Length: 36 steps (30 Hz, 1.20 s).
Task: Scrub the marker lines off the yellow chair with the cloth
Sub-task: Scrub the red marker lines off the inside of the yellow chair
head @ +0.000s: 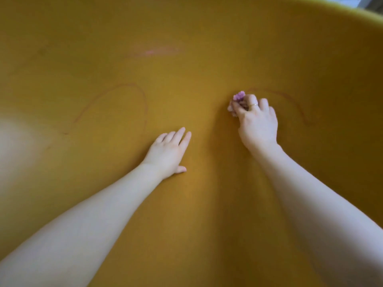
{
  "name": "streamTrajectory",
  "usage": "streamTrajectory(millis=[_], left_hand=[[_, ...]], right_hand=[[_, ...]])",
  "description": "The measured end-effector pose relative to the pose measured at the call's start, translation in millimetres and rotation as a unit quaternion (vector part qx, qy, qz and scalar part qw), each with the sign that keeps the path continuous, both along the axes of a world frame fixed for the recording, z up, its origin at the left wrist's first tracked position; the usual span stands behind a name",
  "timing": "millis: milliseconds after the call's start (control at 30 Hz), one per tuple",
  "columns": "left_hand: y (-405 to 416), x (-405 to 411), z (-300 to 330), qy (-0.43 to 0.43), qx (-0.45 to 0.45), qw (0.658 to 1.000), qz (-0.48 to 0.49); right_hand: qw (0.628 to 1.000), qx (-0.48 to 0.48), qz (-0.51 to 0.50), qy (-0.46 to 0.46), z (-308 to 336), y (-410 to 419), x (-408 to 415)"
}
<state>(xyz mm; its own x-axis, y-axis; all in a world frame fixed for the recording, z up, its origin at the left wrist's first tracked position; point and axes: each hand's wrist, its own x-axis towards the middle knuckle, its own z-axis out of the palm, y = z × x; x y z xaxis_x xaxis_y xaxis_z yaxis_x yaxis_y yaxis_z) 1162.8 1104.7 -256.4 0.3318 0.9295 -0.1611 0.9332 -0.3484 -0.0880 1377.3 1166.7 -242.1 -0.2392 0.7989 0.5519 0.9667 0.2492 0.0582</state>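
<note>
Yellow chair (207, 204) surface filled nearly the whole view; only a pale sliver of background showed at top right.

Far left: a bright glare patch on the plastic. Just right of it, a thin reddish marker loop (116, 96), arch-shaped, was intact and untouched. Above centre, a faint pink smear (152, 51) lay on the yellow, possibly residue of a line already rubbed; cannot confirm.

Centre: left hand (169, 151) lay flat, palm down, fingers extended and close together, thumb tucked out to the side, holding nothing. Judged to be bracing the chair so it would not shift under scrubbing pressure.

Right of centre: right hand (256, 119), ring on one finger, was curled tightly round a bunched pink-purple cloth (238, 97), only a small tuft showing past the fingertips. Cloth was pressed to the chair at the left end of a second reddish curved line (294, 102), which ran rightwards and downwards from the hand. Bunching likely served to concentrate force on a narrow stroke.

Judgement: scrubbing under way on the right-hand line; left loop remained to do.
</note>
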Motion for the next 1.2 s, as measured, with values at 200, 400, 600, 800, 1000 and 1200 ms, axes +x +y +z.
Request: streamTrajectory(millis=[200, 400, 600, 800, 1000, 1200], left_hand=[[58.6, 21.9, 14.2, 0.016, 0.060, 0.998, -0.017], [74.5, 13.6, 3.7, 0.006, 0.076, 0.996, -0.036], [74.8, 12.0, 4.4, -0.008, 0.072, 0.997, -0.037], [75.2, 11.2, 4.5, -0.002, 0.072, 0.996, -0.046], [75.9, 12.6, 4.4, -0.003, 0.070, 0.997, -0.039], [72.4, 13.7, 7.8, 0.018, 0.079, 0.996, -0.029]], right_hand=[[0.996, 0.011, -0.057, 0.061, -13.7, -4.6, -19.0], [0.997, -0.058, 0.035, 0.033, -66.3, -38.3, -69.3], [0.981, 0.078, 0.083, -0.155, -23.2, 0.7, -22.4], [0.947, 0.261, -0.020, -0.188, 53.9, 66.1, 11.9], [0.996, 0.077, 0.029, -0.024, -10.9, 19.4, -12.7], [0.990, -0.002, 0.128, -0.055, -41.9, -23.6, -20.8]])
